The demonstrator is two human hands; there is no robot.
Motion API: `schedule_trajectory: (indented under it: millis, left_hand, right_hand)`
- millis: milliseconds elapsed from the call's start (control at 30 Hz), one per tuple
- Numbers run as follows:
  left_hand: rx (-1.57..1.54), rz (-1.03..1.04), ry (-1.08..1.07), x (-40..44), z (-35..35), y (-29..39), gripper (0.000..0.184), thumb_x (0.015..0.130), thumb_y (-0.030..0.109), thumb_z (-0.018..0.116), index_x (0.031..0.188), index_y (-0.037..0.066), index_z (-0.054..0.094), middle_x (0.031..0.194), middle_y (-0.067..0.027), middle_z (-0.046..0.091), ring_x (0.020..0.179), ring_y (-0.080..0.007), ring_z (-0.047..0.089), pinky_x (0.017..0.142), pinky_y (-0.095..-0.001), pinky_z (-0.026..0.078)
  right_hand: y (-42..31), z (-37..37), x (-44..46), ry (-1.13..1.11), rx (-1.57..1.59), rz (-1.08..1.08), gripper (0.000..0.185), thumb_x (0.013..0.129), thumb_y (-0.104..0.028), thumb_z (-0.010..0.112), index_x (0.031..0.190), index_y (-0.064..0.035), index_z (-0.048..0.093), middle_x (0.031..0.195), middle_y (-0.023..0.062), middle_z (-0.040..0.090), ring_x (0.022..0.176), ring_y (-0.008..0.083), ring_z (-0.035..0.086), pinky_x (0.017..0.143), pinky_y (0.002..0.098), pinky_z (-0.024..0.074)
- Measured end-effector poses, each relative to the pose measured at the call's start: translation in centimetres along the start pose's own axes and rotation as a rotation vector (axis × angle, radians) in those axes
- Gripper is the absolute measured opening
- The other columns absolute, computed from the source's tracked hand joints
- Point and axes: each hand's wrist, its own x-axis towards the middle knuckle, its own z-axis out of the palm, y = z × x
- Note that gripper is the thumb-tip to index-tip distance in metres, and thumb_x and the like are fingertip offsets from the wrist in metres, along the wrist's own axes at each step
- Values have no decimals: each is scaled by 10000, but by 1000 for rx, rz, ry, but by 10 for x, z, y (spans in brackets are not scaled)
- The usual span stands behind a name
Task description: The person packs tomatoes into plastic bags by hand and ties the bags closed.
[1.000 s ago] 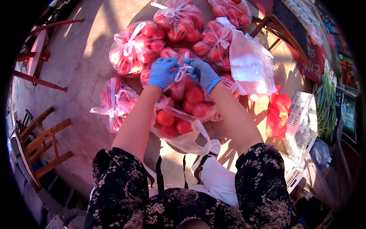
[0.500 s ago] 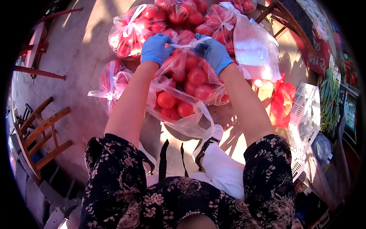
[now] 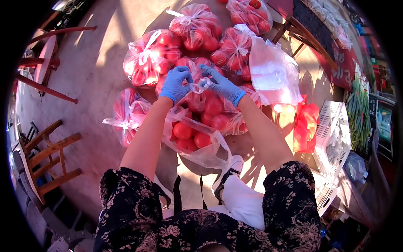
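My left hand point(image 3: 176, 83), in a blue glove, has its fingers bent and pinched at the gathered top of a clear plastic bag point(image 3: 196, 87). Opposite it, my right hand point(image 3: 226, 87), gloved alike, grips the same twisted handles between thumb and fingers. Red tomatoes point(image 3: 213, 106) show through the bag's film below my hands. Nearer my feet, an open plastic bag point(image 3: 210, 153) lies slack around several loose tomatoes point(image 3: 182, 130). Whether the handles form a full knot is too small to tell.
Tied bags of tomatoes point(image 3: 152, 56) stand beyond and to the left, on concrete ground point(image 3: 94, 94). A stack of white plastic bags point(image 3: 273, 69) lies at the right. Farther right are a red bag point(image 3: 306, 126), a white crate point(image 3: 336, 130) and green onions point(image 3: 359, 111). Wooden stools point(image 3: 52, 149) stand left.
My hands have drawn closer together, and the bag's stretched handles are now bunched into a small twist between them. The view has shifted, showing more of the bags at the back.
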Motion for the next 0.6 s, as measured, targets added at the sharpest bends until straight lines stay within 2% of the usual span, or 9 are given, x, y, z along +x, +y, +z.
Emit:
schedule_trajectory:
  millis: [33, 67, 100, 167, 267, 367, 400, 533, 600]
  left_hand:
    - [76, 46, -55, -1, -3, 0, 188, 603, 45, 661, 768, 106, 593, 957, -70, 569, 943, -286, 514, 803, -360, 432]
    - [153, 93, -109, -1, -6, -2, 176, 614, 49, 648, 767, 116, 594, 961, -64, 571, 940, -285, 513, 800, -358, 431]
    - [229, 139, -162, 0, -7, -4, 166, 624, 52, 634, 766, 127, 596, 964, -58, 572, 937, -284, 513, 797, -357, 429]
    - [258, 104, -294, 0, -15, 0, 154, 640, 93, 621, 773, 167, 600, 928, -38, 587, 961, -274, 506, 850, -371, 380]
    - [354, 9, -449, -1, -19, 8, 195, 632, 234, 675, 820, 218, 625, 874, -31, 600, 970, -262, 498, 892, -397, 313]
    - [334, 2, -431, 1, -30, 25, 210, 656, 274, 666, 858, 225, 642, 796, -22, 591, 906, -249, 511, 874, -380, 315]
    - [364, 11, -391, 1, -28, 24, 217, 683, 303, 664, 894, 253, 651, 773, -9, 589, 866, -230, 518, 869, -371, 318]
    - [425, 18, -194, -1, -16, 22, 162, 754, 230, 594, 902, 253, 654, 791, 6, 605, 827, -209, 537, 870, -363, 327]
    - [206, 44, -34, 0, -4, 3, 186, 790, 235, 574, 961, 205, 642, 928, -17, 631, 910, -231, 549, 881, -383, 345]
  right_hand:
    - [-2, 3, 1, -67, -36, 47, 713, 788, -359, 648, 1354, -73, 324, 1301, 77, 430, 1136, 175, 446, 973, 291, 346]
    - [-25, 5, -3, -142, -148, 243, 738, 747, -357, 691, 1340, -73, 355, 1132, 73, 536, 993, 151, 501, 904, 280, 391]
    - [-4, 10, -1, -49, -238, 75, 645, 729, -334, 707, 1277, -102, 459, 859, 44, 568, 775, 126, 505, 762, 265, 436]
    - [-21, 8, -2, -55, -463, 126, 520, 722, -311, 710, 1182, -126, 552, 711, 24, 511, 652, 111, 454, 649, 264, 428]
    - [-17, 3, 2, -63, -527, 105, 482, 688, -414, 699, 1084, -153, 612, 908, 125, 627, 813, 240, 603, 784, 304, 469]
    - [-21, -3, 0, -43, -526, 230, 444, 688, -414, 696, 1038, -148, 636, 887, 122, 626, 803, 230, 603, 774, 296, 469]
    - [-24, -2, -1, -28, -545, 239, 407, 729, -411, 686, 1012, -121, 649, 880, 84, 634, 782, 168, 592, 749, 275, 467]
    - [0, 2, 4, 87, 76, 48, 378, 824, -369, 625, 1042, -61, 636, 946, -4, 631, 846, 71, 535, 757, 227, 443]
    - [4, 0, 10, 79, 272, -78, 407, 913, -369, 460, 1065, -26, 615, 1007, 23, 618, 902, 104, 545, 843, 240, 422]
